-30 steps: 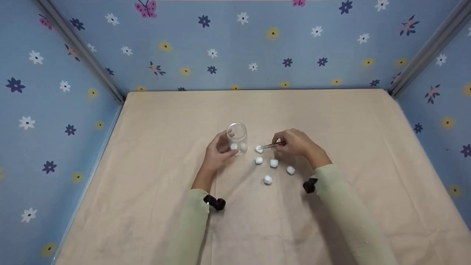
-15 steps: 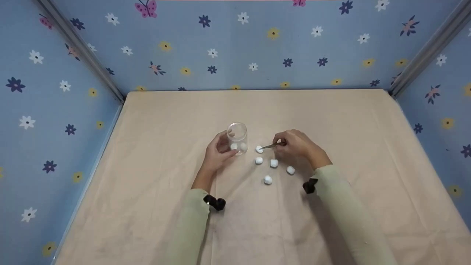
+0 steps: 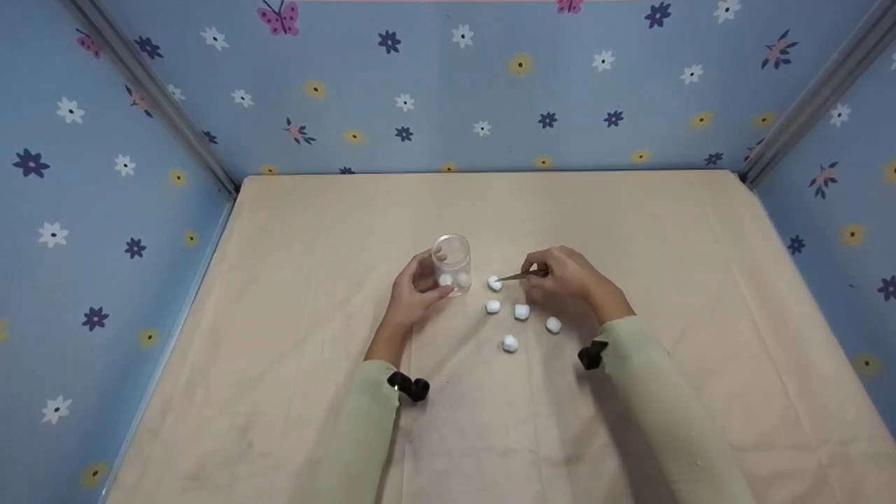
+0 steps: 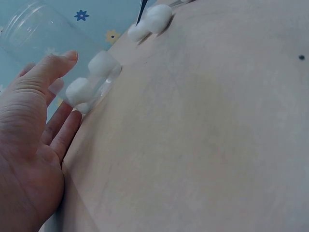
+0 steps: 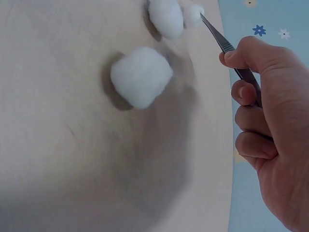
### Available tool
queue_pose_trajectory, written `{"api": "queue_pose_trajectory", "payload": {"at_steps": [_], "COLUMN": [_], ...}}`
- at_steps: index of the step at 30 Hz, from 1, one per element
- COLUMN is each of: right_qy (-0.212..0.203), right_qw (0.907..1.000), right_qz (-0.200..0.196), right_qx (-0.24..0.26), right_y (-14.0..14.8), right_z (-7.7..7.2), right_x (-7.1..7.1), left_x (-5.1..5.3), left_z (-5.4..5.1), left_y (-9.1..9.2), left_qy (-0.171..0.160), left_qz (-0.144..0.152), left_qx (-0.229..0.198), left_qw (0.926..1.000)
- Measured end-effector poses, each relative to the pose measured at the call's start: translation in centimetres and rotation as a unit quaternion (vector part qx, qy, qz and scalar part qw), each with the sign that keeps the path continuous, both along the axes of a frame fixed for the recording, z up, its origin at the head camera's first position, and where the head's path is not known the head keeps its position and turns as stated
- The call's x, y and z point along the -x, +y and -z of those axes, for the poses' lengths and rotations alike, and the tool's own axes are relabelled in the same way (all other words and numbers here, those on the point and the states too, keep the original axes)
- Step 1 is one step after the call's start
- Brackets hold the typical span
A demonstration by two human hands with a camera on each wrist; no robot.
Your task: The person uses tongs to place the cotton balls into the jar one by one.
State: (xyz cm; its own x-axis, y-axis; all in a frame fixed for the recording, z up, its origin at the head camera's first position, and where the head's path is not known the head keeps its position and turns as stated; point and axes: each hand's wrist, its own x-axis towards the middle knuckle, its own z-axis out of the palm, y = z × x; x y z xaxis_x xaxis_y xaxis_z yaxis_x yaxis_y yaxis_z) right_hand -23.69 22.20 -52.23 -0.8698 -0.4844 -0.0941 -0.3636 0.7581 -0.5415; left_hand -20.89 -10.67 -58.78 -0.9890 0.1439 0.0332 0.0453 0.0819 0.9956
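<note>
My left hand [image 3: 414, 292] grips a clear plastic jar [image 3: 452, 253] that stands upright on the cloth, its mouth uncovered. Cotton balls [image 4: 79, 91] lie at the jar's bottom, seen through its wall. In my right hand [image 3: 565, 274] a pair of metal tweezers [image 5: 223, 42] is pinched between thumb and fingers. The tweezers' tips touch a cotton ball [image 3: 495, 283] just right of the jar; whether they grasp it I cannot tell. Nearer to me lie several loose cotton balls, among them one in front [image 3: 510, 344] and one at the right [image 3: 554, 325].
A beige cloth [image 3: 294, 280] covers the table. Blue flowered panels [image 3: 448, 84] enclose the back and both sides, with grey metal posts [image 3: 157, 105] at the corners. A black wrist camera [image 3: 409, 386] sits on each sleeve.
My right hand and the tweezers have shifted very slightly to the right, and the touched cotton ball has moved a touch the same way. My left hand and the jar stay in place.
</note>
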Motion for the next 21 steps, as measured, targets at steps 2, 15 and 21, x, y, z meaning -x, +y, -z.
{"api": "queue_pose_trajectory", "payload": {"at_steps": [2,15,21], "right_qy": [0.007,0.047,0.052], "right_qw": [0.9999,0.9985,0.9979], "right_qz": [-0.003,-0.009,0.0], "right_qx": [0.007,0.028,0.038], "right_y": [0.2,1.4,1.9], "right_z": [0.0,-0.4,-0.8], "right_x": [0.0,-0.5,-0.6], "left_x": [0.0,-0.1,0.0], "left_z": [0.0,-0.1,-0.2], "left_y": [0.0,0.1,0.0], "left_qy": [-0.001,-0.024,-0.028], "left_qz": [0.0,-0.006,-0.006], "left_qx": [-0.003,0.003,0.004], "left_qw": [1.0,0.9997,0.9996]}}
